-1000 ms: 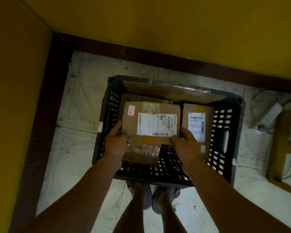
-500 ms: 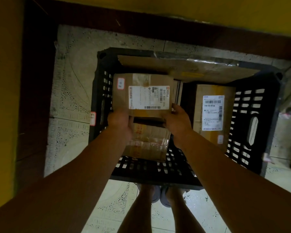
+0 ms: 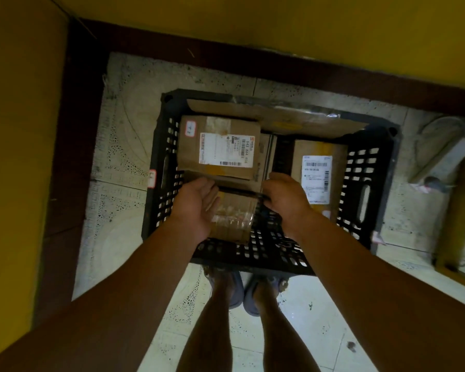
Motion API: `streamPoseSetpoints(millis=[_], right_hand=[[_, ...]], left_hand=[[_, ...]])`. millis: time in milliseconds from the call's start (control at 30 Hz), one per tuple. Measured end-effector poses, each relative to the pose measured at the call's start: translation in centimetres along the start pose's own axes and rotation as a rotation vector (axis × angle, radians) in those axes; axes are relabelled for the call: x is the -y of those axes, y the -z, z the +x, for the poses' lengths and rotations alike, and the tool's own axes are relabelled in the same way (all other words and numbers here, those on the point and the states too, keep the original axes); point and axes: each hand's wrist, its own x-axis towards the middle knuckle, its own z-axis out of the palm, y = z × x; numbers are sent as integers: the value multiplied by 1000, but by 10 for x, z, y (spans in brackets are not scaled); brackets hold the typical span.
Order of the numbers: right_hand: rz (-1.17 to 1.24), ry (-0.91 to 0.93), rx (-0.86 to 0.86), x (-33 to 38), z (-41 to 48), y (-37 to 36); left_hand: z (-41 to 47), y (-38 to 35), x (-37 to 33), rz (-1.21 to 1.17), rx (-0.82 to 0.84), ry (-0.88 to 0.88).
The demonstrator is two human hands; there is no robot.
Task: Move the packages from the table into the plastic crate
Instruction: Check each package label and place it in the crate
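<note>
The labelled cardboard box (image 3: pixel 220 146) lies flat in the black plastic crate (image 3: pixel 371 167), just beyond the fingertips. Its label faces up, its long axis runs left to right, and it rests on a taped box (image 3: pixel 234 213). The left hand (image 3: pixel 196 202), which gripped it half a second ago, is released, palm showing. The right hand (image 3: pixel 285 197) hides its fingertips, so its grip cannot be told.

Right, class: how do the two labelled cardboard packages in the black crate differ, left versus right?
The left package lies stacked on other cardboard; the right package sits lower, by itself. The left package's label runs wide, the right package's tall. Both are brown cardboard with white barcode labels, inside the plastic crate.
</note>
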Motion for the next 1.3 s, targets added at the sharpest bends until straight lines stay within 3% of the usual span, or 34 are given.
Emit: streamPoseSetpoints(millis=[133, 367, 767, 1033, 1300], right_hand=[[-27, 50, 31, 20, -64, 24], [145, 114, -64, 41, -190, 66], [362, 343, -255, 14, -459, 152], [451, 499, -435, -29, -555, 251], [583, 637, -453, -122, -640, 422]], left_hand=[[-65, -20, -1, 74, 85, -28], [-195, -51, -15, 311, 227, -173], [-434, -80, 23, 680, 514, -377], [-548, -142, 101, 868, 735, -486], [-636, -234, 268, 931, 910, -502]])
